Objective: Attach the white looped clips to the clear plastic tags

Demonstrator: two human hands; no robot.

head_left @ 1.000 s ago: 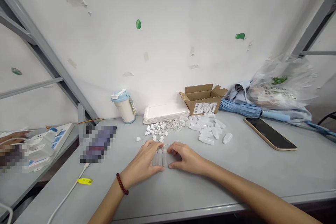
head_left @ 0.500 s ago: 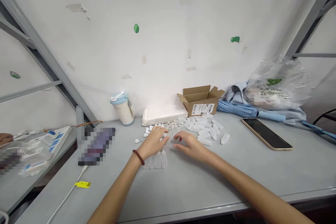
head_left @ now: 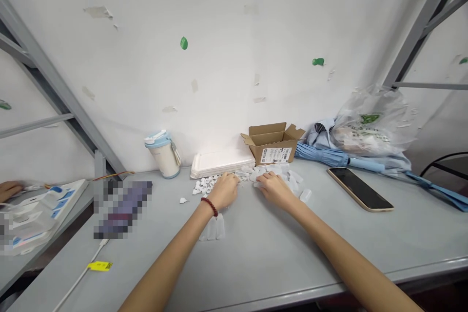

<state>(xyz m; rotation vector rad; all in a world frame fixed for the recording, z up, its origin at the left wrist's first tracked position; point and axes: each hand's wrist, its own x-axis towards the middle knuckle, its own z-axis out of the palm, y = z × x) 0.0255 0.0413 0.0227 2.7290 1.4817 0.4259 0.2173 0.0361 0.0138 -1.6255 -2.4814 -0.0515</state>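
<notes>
My left hand, with a dark red bead bracelet at the wrist, reaches into small white plastic parts. Its fingers are bent together and their tips are hidden. My right hand is at the near side of a heap of translucent plastic sleeves. Its fingers are curled, with a translucent sleeve at the tips. Below my left wrist several similar sleeves lie side by side in a row. One white part lies apart on the left.
Behind the parts are a stack of white trays and an open cardboard box. A cup stands left. A phone, blue umbrella and plastic bag lie right. Another person's hand is by a power strip.
Both hands have moved away from the row of sleeves, up to the loose parts. My right hand's fingers have closed in at the heap. The whole view has shifted slightly.
</notes>
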